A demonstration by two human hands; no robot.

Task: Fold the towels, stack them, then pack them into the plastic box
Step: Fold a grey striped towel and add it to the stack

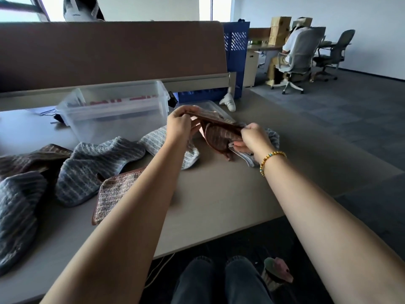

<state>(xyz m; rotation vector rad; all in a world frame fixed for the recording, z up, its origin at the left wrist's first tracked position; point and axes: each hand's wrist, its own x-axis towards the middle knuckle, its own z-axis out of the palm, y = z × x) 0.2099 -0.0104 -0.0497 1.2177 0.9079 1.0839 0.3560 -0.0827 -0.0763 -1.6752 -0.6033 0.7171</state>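
Meanwhile both hands hold a brown towel (219, 133) above the counter (219, 194): the left hand (178, 123) pinches its upper edge, the right hand (252, 139) grasps its lower end. Just behind-left stands the plastic box (114, 115).

Head view, down over table (219, 194)

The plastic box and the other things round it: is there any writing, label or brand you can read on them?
None can be read.
Plastic box: red print shows through its wall, too blurred to read.
Shoe: a small dark mark, too small to read.
Cardboard boxes: no legible print.
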